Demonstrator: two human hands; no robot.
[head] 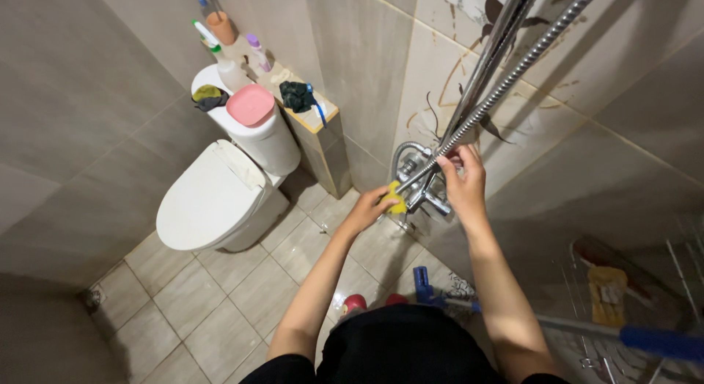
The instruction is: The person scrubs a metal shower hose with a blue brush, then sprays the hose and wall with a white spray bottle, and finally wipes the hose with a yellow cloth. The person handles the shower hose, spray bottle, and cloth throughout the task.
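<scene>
Hands at the shower tap

Sponge (397,198) and tap (424,182) were where we worked, low on the tiled wall beneath the shower hose (513,72). Our left hand (372,206) was closed on the yellow sponge, pressing it against the left side of the chrome tap. Our right hand (463,180) reached over the tap from the other side, fingers (449,164) curled at the spot where the ribbed hose met the fitting; we could not tell whether they truly gripped it or only rested there. A smooth metal rail (490,54) ran up the wall just beside the hose.

To our left stood a white toilet (209,197) with its lid down, and on its tank lay a pink box (250,104) and a dark cloth (209,98). On the narrow ledge (323,120) behind it we saw bottles (229,68) and another dark rag (296,96). Near our feet a blue-handled tool (653,341) stretched across the tiled floor (213,311), its head close to our dark clothing. A wire rack (623,296) sat at lower right, its contents too blurred for us to name.
</scene>
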